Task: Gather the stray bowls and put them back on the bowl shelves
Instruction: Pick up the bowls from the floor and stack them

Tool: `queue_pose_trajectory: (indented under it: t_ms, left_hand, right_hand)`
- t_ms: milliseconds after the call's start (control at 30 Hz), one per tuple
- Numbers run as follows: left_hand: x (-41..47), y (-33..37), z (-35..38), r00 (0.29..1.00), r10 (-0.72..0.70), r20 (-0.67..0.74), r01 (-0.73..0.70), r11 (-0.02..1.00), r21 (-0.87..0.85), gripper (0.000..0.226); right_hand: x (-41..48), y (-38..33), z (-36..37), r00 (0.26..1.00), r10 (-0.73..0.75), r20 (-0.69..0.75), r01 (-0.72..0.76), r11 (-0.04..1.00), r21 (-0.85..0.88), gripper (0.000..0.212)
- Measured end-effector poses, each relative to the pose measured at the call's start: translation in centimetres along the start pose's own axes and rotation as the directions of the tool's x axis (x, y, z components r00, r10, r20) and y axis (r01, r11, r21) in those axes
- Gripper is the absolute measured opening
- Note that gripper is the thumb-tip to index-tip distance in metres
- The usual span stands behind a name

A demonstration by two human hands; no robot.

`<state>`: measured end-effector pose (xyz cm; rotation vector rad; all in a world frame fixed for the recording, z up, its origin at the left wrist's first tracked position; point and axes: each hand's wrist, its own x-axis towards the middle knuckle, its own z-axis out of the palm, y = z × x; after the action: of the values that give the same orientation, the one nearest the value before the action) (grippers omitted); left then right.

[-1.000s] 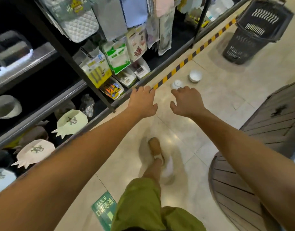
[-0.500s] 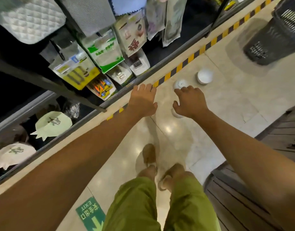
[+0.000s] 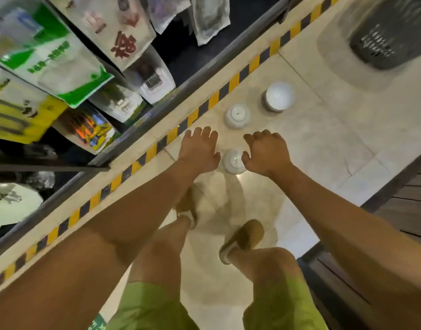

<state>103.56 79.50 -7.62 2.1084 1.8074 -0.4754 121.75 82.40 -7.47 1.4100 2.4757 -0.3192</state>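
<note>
Three white bowls lie on the beige floor tiles beside the striped shelf edge. The nearest bowl (image 3: 233, 161) is upside down, between my two hands. A second upside-down bowl (image 3: 237, 115) lies just beyond it, and a third bowl (image 3: 279, 96) stands upright farther right. My left hand (image 3: 199, 150) hovers to the left of the nearest bowl with its fingers spread. My right hand (image 3: 264, 152) is to its right, fingers curled and holding nothing. Whether either hand touches the bowl is unclear.
A dark shelf unit (image 3: 142, 120) with hanging packaged goods runs along the left, edged by yellow-black tape (image 3: 204, 106). A black shopping basket (image 3: 390, 36) stands at top right. A dark wooden platform (image 3: 399, 194) borders the right. My legs and tan shoes are below.
I have stepped forward and the view has dropped closer to the floor. The bowls now lie right at my hands, and a nearest bowl has come into sight between them.
</note>
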Motion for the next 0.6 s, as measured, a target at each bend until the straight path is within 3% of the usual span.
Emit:
queue_pose_trajectory:
  t_ms: [267,333,467,600]
  left_hand:
    - [11.6,1.9,13.3,0.996,0.088,0.014,-0.088,0.993,0.080,0.049]
    - [14.1,2.2,17.2,0.994,0.107,0.003,-0.107,0.992,0.061,0.056]
    - [16.2,2.8,22.0,0.994,0.105,0.008,-0.105,0.992,0.073,0.048]
    - [18.4,2.9,26.6,0.994,0.108,-0.002,-0.108,0.994,0.030,0.058]
  right_hand:
    - [6.1,5.6,14.9,0.992,0.118,-0.041,-0.118,0.993,0.002,0.039]
    - [7.5,6.6,18.5,0.991,0.131,-0.032,-0.131,0.991,0.002,0.038]
    - [9.2,7.0,24.1,0.987,0.156,-0.036,-0.155,0.987,0.030,0.040]
    - [10.1,7.3,29.1,0.985,0.170,-0.025,-0.169,0.984,0.056,0.039]
